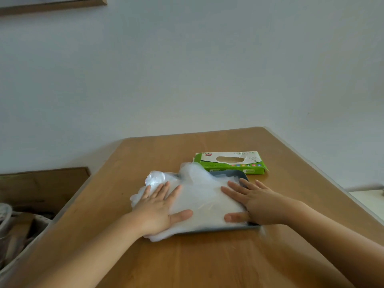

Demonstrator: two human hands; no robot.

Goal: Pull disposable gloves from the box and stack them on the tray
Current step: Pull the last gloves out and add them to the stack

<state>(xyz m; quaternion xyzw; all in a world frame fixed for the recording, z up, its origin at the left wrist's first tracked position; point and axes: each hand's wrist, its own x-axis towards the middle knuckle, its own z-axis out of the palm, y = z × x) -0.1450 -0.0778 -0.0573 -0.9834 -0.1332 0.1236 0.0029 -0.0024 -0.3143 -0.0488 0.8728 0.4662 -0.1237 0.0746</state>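
A heap of clear disposable gloves (199,194) lies on a dark grey tray (230,173) in the middle of the wooden table and spills over its left edge. My left hand (160,210) presses flat on the left side of the heap, fingers spread. My right hand (251,200) presses flat on the right side, fingers straight, thumb near the tray's front edge. The green and white glove box (230,163) lies just behind the tray, its oval opening facing up with no glove sticking out.
The wooden table (207,256) ends at a pale wall behind the box. Left of the table stand a cardboard box (41,188) and some clutter on the floor. A white surface (367,202) shows past the right edge.
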